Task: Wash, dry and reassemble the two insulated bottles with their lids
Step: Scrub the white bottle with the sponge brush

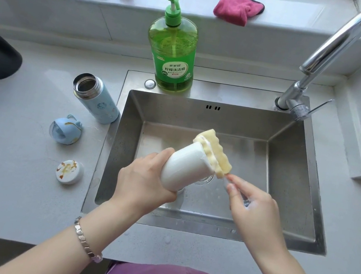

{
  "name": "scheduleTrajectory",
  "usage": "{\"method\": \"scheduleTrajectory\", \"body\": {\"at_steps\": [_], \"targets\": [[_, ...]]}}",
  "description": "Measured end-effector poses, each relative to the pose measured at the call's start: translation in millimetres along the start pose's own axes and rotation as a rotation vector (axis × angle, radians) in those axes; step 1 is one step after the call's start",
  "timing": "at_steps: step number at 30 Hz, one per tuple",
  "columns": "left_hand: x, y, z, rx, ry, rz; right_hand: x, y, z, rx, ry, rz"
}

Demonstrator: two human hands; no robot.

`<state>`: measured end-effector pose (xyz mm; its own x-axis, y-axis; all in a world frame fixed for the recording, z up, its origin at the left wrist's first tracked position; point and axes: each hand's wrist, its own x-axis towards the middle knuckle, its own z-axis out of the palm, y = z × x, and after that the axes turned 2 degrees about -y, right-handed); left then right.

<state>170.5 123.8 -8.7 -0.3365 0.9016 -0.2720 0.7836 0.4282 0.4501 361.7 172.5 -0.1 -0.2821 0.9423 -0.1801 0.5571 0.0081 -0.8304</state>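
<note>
Gripping the white bottle [184, 164] by its base, the left hand [144, 186] tilts it over the sink [289, 168], mouth against a yellow sponge [214, 153] whose clear handle the right hand [252, 205] pinches. Left of the sink, on the counter [12, 167], stands the open blue bottle [99, 100] — nearer lie the blue lid [66, 128] and white lid [69, 171], apart.

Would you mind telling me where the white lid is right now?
In the head view, the white lid lies on the counter left of the sink, nearer the person than the blue lid.
</note>
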Motion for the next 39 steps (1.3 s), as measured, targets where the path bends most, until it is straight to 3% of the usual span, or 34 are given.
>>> {"method": "scheduleTrajectory", "body": {"at_steps": [4, 9, 14, 18, 22, 25, 27, 30, 32, 33, 36, 39], "targets": [[2, 0, -3, -0.015, 0.022, -0.002, -4, -2, 1, 0.007, -0.003, -0.029], [3, -10, -1, 0.117, 0.149, 0.120, 5, 28, 0, -0.124, -0.137, 0.227], [14, -30, 10, 0.413, 0.339, 0.503, 19, 13, 3, 0.431, -0.141, 0.509], [18, -23, 13, 0.462, 0.407, 0.716, 21, -2, 11, 0.543, -0.404, 0.538], [24, -16, 13, 0.462, 0.406, 0.778, 24, 0, 18, 0.647, -0.481, 0.596], [27, -16, 13, 0.349, 0.385, 0.649, 26, 1, 18, 0.728, -0.407, 0.581], [21, -6, 6, 0.062, 0.375, 0.393, 28, 2, 18, 0.794, -0.322, 0.561], [17, 12, -6, -0.711, 0.166, -0.144, 30, 6, 18, 0.849, -0.236, 0.520], [21, 21, -13, -1.269, -0.055, -0.384, 27, 6, 21, 0.841, -0.243, 0.492], [24, 23, -11, -1.411, -0.110, -0.444, 25, 6, 24, 0.825, -0.261, 0.469], [30, 26, 0, -1.448, 0.011, -0.497, 17, 5, 28, 0.685, -0.346, 0.437], [33, 12, 5, -1.253, 0.094, -0.485, 18, 13, 21, 0.380, -0.357, 0.444]]}}
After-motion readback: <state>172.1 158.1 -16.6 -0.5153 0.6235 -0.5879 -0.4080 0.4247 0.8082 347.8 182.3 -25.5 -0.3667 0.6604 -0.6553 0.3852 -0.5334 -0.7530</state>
